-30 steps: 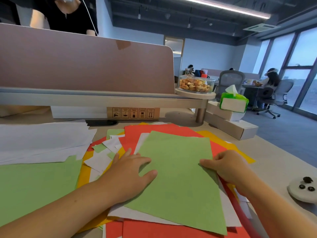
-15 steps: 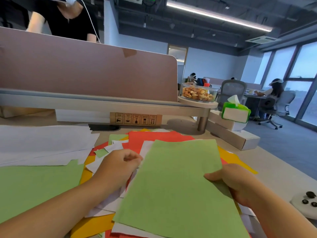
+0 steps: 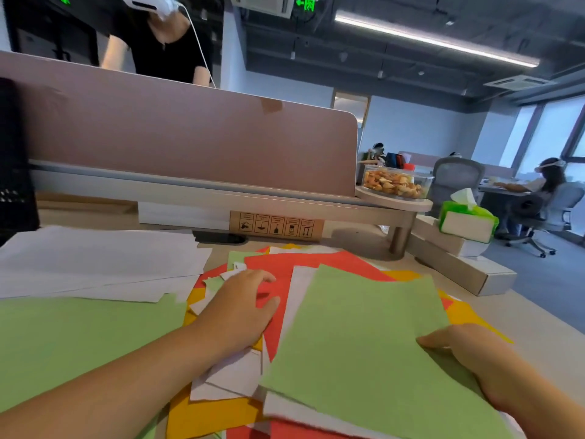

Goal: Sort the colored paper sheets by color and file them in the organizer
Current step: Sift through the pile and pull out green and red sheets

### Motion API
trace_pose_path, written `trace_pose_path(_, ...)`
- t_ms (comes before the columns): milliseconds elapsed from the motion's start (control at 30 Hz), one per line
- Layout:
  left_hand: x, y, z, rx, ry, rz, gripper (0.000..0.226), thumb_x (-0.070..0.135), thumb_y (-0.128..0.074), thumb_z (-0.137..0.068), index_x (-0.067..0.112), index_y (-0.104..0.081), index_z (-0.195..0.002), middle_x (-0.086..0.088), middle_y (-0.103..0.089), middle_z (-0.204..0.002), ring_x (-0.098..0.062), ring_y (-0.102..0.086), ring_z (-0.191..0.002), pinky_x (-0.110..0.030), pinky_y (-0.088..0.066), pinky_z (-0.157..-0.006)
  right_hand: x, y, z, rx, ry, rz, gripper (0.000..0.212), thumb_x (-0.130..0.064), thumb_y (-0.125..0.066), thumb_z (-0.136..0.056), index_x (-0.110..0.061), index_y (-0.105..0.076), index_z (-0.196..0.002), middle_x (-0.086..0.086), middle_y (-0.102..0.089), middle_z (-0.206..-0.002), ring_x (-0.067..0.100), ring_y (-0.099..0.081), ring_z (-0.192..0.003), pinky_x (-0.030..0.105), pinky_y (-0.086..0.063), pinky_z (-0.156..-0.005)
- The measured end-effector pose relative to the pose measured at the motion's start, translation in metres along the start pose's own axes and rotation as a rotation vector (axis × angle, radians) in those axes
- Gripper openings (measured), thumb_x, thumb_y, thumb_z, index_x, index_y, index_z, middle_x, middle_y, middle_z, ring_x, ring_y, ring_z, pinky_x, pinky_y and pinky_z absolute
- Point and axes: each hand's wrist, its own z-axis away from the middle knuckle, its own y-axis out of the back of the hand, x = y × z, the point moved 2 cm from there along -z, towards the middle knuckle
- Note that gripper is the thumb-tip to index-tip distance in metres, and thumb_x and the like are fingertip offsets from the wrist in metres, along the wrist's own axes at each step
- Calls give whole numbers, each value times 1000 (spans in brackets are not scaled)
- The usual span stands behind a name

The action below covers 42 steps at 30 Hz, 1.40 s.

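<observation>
Head view: desk (image 3: 544, 340) seen from the person's side; both forearms reach in from the near edge
Green sheet (image 3: 364, 343): topmost on the mixed pile, right of centre; long axis runs from the person toward the pink partition (image 3: 190, 137); far short edge faces the partition; near end blurred, so cannot tell if it is lifted clear of the pile
Right hand (image 3: 459, 346): at the sheet's right long edge; thumb lies on top of the paper, fingers hidden beneath; reads as a pinch on the green sheet
Left hand (image 3: 240, 308): palm down on the pile, just left of the green sheet and not touching it; fingers loosely spread, fingertips on a red sheet (image 3: 285, 264); grips nothing
Mixed pile: red, orange sheets (image 3: 215, 413) and white sheets (image 3: 234, 375) overlapping at odd angles under both hands
Green stack (image 3: 79, 343): flat on the desk left of the pile
White stack (image 3: 95, 258): behind the green stack, nearer the partition
Left edge: black mesh object (image 3: 12, 169); cannot tell what it is
Shelf end: clear bowl of snacks (image 3: 392, 183); tissue pack (image 3: 468, 220) on white boxes (image 3: 465, 267) beside it
Under shelf: cardboard box (image 3: 275, 224) with handling symbols
Background: person in black (image 3: 164, 42) behind the partition; seated person (image 3: 550, 182) far right
</observation>
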Motion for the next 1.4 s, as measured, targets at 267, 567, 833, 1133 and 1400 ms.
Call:
trace_pose_path(267, -10, -13, -2, -275, -14, -303, 53, 45, -30, -101, 29, -22, -150, 5, -19, -159, -18, -16, -146, -34, -15, -119, -4, -1, -7, 361, 295, 194, 7, -14, -67, -77, -12, -67, -71, 13, -70, -71, 32, -67, -70, 43, -56, -72)
trace_pose_path(567, 6, 6, 1, 112, -134, -447, 36, 39, -32, -100, 27, -66, -105, 7, -68, -102, -9, -58, -91, -24, -43, -86, -8, 13, -2, 581, 461, 221, 12, -21, -58, -88, -13, -59, -80, 12, -61, -76, 32, -54, -76, 33, -38, -67)
trace_pose_path(833, -2, -10, 2, -214, -95, -338, 48, 57, -25, -97, 31, -53, -125, 6, -56, -131, -17, -45, -126, -35, -35, -106, -1, 12, -4, 334, 192, -96, 11, -1, -60, -86, 6, -61, -77, 19, -61, -65, 28, -56, -60, 31, -40, -61)
trace_pose_path(1133, 4, 11, -1, 182, -84, -203, 38, 40, -42, -97, 23, -58, -67, 9, -59, -64, -6, -52, -63, -19, -33, -53, 5, 1, -7, -125, -29, -294, 16, 10, -53, -86, 6, -65, -97, 26, -71, -83, 34, -70, -60, 42, -58, -53)
trace_pose_path(1400, -4, 20, -13, 190, 181, 299, 34, 37, -58, -91, 28, -50, -123, 6, -56, -119, -8, -52, -101, -28, -46, -82, 2, 8, -5, -231, 105, -469, 25, 9, -44, -89, -4, -63, -100, 17, -74, -83, 28, -71, -59, 32, -55, -57)
